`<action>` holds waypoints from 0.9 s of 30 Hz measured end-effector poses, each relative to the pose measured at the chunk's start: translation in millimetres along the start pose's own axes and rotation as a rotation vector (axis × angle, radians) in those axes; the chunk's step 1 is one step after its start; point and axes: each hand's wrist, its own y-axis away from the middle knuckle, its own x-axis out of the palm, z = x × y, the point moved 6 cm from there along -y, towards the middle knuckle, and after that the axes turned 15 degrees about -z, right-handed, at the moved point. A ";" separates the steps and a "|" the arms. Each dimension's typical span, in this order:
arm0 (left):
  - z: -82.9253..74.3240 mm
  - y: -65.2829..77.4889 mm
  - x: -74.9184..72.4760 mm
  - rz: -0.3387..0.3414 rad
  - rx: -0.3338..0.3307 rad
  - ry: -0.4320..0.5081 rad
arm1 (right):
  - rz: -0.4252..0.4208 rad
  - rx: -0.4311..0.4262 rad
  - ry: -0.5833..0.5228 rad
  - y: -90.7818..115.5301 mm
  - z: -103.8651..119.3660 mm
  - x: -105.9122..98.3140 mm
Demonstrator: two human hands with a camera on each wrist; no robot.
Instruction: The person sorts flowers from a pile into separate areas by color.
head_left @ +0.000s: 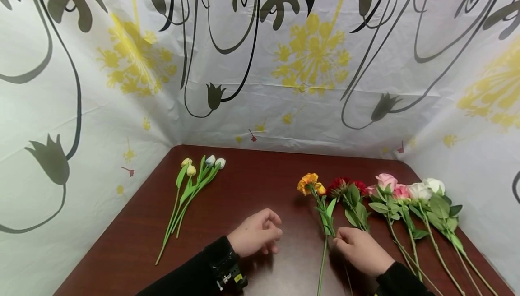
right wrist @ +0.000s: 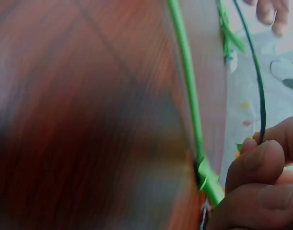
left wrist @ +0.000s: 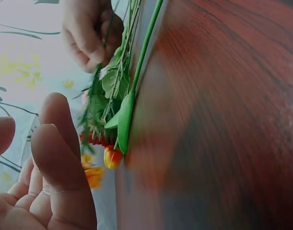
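My right hand (head_left: 363,248) pinches the thin dark stem (right wrist: 258,81) of an orange-yellow ruffled flower (head_left: 309,183) between thumb and fingers, its bloom pointing away from me. Close under it lies an orange tulip (left wrist: 113,157) with a smooth bright green stem (right wrist: 188,79) along the table. Left of these, my left hand (head_left: 257,233) hovers over the table, holding nothing, with fingers loosely bent. The left wrist view shows its thumb and fingers apart, and the right hand (left wrist: 86,36) beyond on the stem.
Right of my right hand lie dark red flowers (head_left: 345,187), then pink roses (head_left: 386,181) and white roses (head_left: 420,191) with leafy stems. Yellow and white tulips (head_left: 191,170) lie at the left of the brown table (head_left: 134,224). A patterned curtain (head_left: 243,75) hangs around it.
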 end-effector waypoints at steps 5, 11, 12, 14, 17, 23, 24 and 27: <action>-3.4 1.6 -4.9 -0.004 0.010 -0.029 | -0.016 0.099 0.074 -6.5 -16.2 -0.1; -2.9 3.6 -10.0 -0.006 0.010 -0.042 | 0.000 0.158 0.209 -9.9 -26.8 8.1; -2.7 3.9 -11.2 -0.006 0.014 -0.042 | 0.002 0.163 0.220 -9.8 -27.2 8.3; -1.8 4.3 -14.2 -0.012 0.023 -0.044 | 0.002 0.171 0.230 -9.2 -27.2 7.8; -0.2 4.1 -20.5 -0.028 0.029 -0.051 | 0.003 0.174 0.241 -8.5 -25.7 6.5; 0.9 5.6 -32.5 -0.049 0.035 -0.063 | 0.010 0.188 0.263 -7.2 -23.9 5.6; 1.0 6.4 -34.2 -0.052 0.038 -0.068 | 0.009 0.187 0.264 -6.8 -23.2 5.3; 2.9 8.6 -40.2 -0.064 0.043 -0.095 | -0.001 0.192 0.244 -4.1 -20.5 2.9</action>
